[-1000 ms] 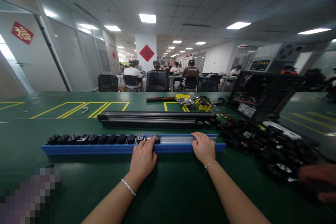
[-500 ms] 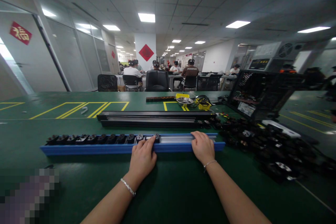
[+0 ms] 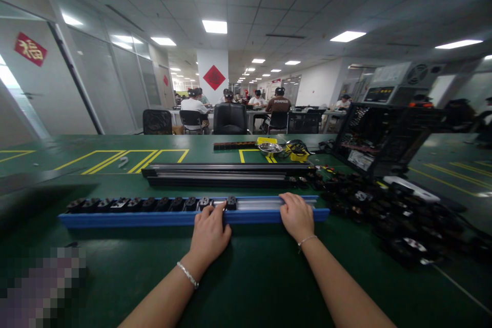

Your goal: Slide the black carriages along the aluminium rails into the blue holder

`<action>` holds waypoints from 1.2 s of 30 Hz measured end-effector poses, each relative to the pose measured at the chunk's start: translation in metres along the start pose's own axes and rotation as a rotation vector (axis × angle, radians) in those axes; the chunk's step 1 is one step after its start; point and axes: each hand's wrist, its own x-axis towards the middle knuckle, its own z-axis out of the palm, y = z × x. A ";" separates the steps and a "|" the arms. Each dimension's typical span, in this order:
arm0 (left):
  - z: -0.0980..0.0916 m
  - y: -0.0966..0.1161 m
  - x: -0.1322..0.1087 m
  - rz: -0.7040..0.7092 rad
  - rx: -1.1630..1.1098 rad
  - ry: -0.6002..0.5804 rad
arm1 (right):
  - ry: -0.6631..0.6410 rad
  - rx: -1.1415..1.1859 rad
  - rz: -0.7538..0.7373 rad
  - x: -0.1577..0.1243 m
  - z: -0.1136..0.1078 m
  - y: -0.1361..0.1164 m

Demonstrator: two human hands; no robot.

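A long blue power strip housing (image 3: 130,220) with a silvery inner channel lies across the table in front of me. Black socket modules (image 3: 164,204) stand in a row along its left and middle part. My left hand (image 3: 209,230) is closed over the front wall near the middle, its index fingertip beside a single black socket module (image 3: 231,203). That module stands a little apart from the row. My right hand (image 3: 298,216) wraps over the housing close to its right end, fingers inside the channel. The undersides of both hands are hidden.
Behind the housing lie black metal profiles (image 3: 226,177). To the right are a heap of black parts (image 3: 400,220) and an opened computer case (image 3: 380,138). A metal bowl (image 3: 271,148) and yellow trays (image 3: 298,152) stand farther back. A dark blurred shape (image 3: 23,184) shows at left.
The single socket module and my left hand have shifted slightly right. My right hand keeps its place. A dark blurred shape has come in at the left edge.
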 end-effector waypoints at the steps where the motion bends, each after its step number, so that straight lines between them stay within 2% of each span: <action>1: 0.000 0.000 0.000 0.007 0.000 0.000 | 0.002 0.003 -0.002 0.000 0.000 0.000; 9: -0.001 0.001 0.000 0.030 0.005 -0.010 | 0.047 -0.004 -0.024 0.000 0.002 0.001; 27: -0.001 0.004 0.000 0.081 -0.039 -0.010 | 0.043 0.039 -0.018 0.000 0.000 -0.002; 29: -0.001 0.005 0.000 0.087 -0.041 -0.011 | 0.036 0.093 -0.065 -0.001 0.000 -0.007; 33: -0.001 0.005 0.000 0.086 -0.042 -0.019 | -0.024 0.244 -0.266 -0.008 0.003 -0.029; 36: -0.001 0.006 0.000 0.083 -0.029 -0.031 | -0.055 0.292 -0.336 -0.014 0.006 -0.046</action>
